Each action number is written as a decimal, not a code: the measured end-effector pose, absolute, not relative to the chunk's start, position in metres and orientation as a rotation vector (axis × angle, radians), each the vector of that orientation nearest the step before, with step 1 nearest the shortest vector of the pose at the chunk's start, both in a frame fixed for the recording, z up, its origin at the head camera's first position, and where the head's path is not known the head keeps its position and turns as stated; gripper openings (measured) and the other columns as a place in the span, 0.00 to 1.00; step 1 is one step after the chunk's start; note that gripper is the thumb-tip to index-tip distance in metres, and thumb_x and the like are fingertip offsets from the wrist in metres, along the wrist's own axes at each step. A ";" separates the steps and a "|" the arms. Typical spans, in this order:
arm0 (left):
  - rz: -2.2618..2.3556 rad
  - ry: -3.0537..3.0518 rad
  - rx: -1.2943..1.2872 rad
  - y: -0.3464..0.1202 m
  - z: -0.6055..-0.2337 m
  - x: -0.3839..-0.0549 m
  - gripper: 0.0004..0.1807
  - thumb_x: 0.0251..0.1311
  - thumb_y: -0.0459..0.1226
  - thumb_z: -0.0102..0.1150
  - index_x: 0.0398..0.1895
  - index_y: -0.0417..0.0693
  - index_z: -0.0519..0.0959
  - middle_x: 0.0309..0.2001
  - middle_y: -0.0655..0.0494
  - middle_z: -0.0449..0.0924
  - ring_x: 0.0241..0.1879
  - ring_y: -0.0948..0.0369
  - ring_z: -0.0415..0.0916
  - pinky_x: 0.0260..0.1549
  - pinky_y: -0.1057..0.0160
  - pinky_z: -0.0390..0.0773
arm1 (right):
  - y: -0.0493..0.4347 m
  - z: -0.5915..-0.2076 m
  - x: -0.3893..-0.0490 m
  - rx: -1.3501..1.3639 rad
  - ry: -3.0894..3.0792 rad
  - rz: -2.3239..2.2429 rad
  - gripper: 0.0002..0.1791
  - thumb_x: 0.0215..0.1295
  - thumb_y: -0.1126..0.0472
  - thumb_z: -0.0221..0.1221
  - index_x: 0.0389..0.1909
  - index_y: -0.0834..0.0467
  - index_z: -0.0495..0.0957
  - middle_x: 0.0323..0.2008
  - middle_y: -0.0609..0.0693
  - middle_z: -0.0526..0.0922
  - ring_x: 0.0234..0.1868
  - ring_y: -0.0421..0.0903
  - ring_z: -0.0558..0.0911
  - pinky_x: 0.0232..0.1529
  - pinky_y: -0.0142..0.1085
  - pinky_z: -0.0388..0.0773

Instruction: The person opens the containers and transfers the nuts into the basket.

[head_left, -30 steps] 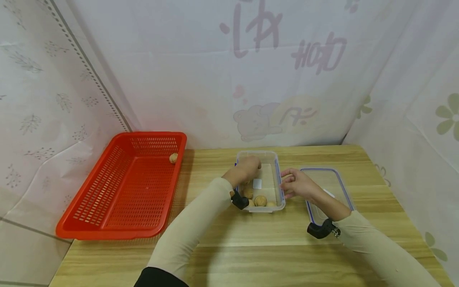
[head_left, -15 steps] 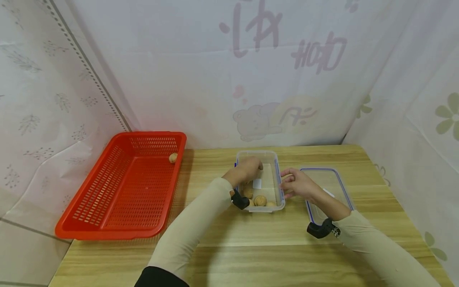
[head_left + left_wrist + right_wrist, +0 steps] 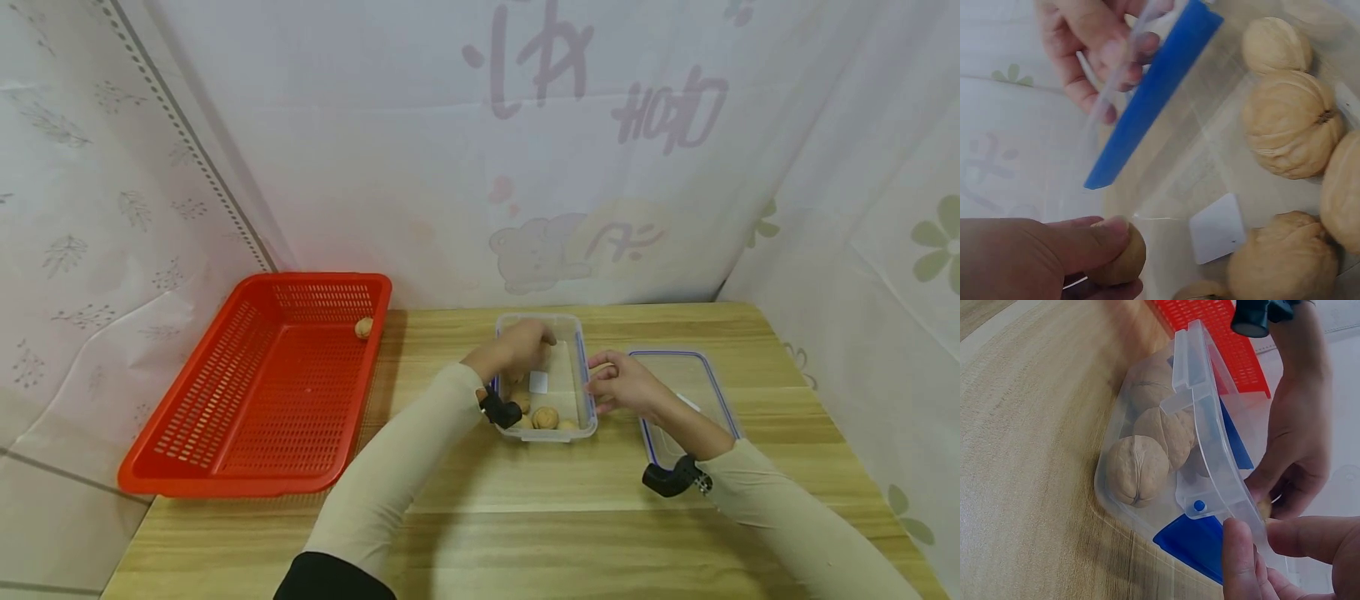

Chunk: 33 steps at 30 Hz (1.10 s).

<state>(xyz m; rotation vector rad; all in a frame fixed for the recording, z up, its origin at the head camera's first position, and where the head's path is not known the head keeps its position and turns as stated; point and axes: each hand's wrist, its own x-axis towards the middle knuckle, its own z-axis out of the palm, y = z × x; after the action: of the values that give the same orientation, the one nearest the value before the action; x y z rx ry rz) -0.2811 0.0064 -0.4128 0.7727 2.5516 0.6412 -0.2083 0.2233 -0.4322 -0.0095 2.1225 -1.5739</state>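
In the left wrist view, my left hand point(image 3: 1016, 256) pinches a walnut point(image 3: 1129, 259) between thumb and fingers; in the head view the hand point(image 3: 522, 346) is over the far left part of a clear plastic food container point(image 3: 564, 400). Several other walnuts point(image 3: 1138, 470) lie at the container's near and left parts, partly covered by the left wrist in the head view. At the right side of the container, my right hand point(image 3: 626, 382) holds the rim, its thumb point(image 3: 1304, 537) on one side of the wall and fingers on the other, by a blue clip point(image 3: 1194, 545).
To the left stands a red perforated basket point(image 3: 300, 400) with one walnut point(image 3: 363, 327) in its far right corner. A clear lid with a blue seal point(image 3: 678, 367) lies right of the container, under the right forearm. White printed cloth point(image 3: 420, 167) hangs behind the wooden table.
My left hand has risen slightly toward the far end of the container, with its fingers shifted a little. The right hand and the container look nearly unmoved.
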 end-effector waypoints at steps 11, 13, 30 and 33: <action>0.698 2.522 0.942 0.003 -0.395 -0.288 0.20 0.68 0.31 0.63 0.62 0.36 0.79 0.62 0.45 0.79 0.62 0.52 0.74 0.64 0.60 0.72 | 0.223 -0.432 -0.208 0.000 2.113 -1.573 0.26 0.73 0.71 0.56 0.67 0.73 0.59 0.45 0.62 0.79 0.37 0.48 0.83 0.39 0.43 0.87; 0.700 2.529 0.961 0.001 -0.391 -0.289 0.20 0.69 0.32 0.62 0.62 0.36 0.79 0.62 0.45 0.79 0.60 0.53 0.75 0.61 0.60 0.73 | 0.223 -0.431 -0.208 0.003 2.111 -1.571 0.26 0.73 0.71 0.56 0.66 0.73 0.59 0.45 0.63 0.79 0.38 0.48 0.82 0.40 0.43 0.87; 0.882 2.517 1.034 -0.027 -0.352 -0.293 0.20 0.69 0.31 0.62 0.63 0.36 0.78 0.61 0.43 0.80 0.53 0.54 0.77 0.55 0.59 0.76 | 0.223 -0.432 -0.209 0.008 2.124 -1.561 0.25 0.73 0.71 0.56 0.66 0.72 0.59 0.47 0.65 0.79 0.39 0.48 0.82 0.39 0.42 0.87; 0.903 2.517 1.009 -0.035 -0.349 -0.293 0.21 0.70 0.32 0.62 0.64 0.37 0.78 0.62 0.45 0.79 0.55 0.54 0.76 0.57 0.59 0.76 | 0.223 -0.432 -0.208 0.004 2.124 -1.560 0.25 0.73 0.71 0.56 0.66 0.73 0.59 0.47 0.65 0.79 0.39 0.49 0.82 0.39 0.42 0.87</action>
<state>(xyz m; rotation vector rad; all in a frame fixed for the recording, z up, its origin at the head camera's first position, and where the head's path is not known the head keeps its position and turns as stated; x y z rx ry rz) -0.2932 -0.0345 -0.3485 1.0085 2.5170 0.9034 -0.2084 0.2227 -0.4317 0.0041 2.1244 -1.5596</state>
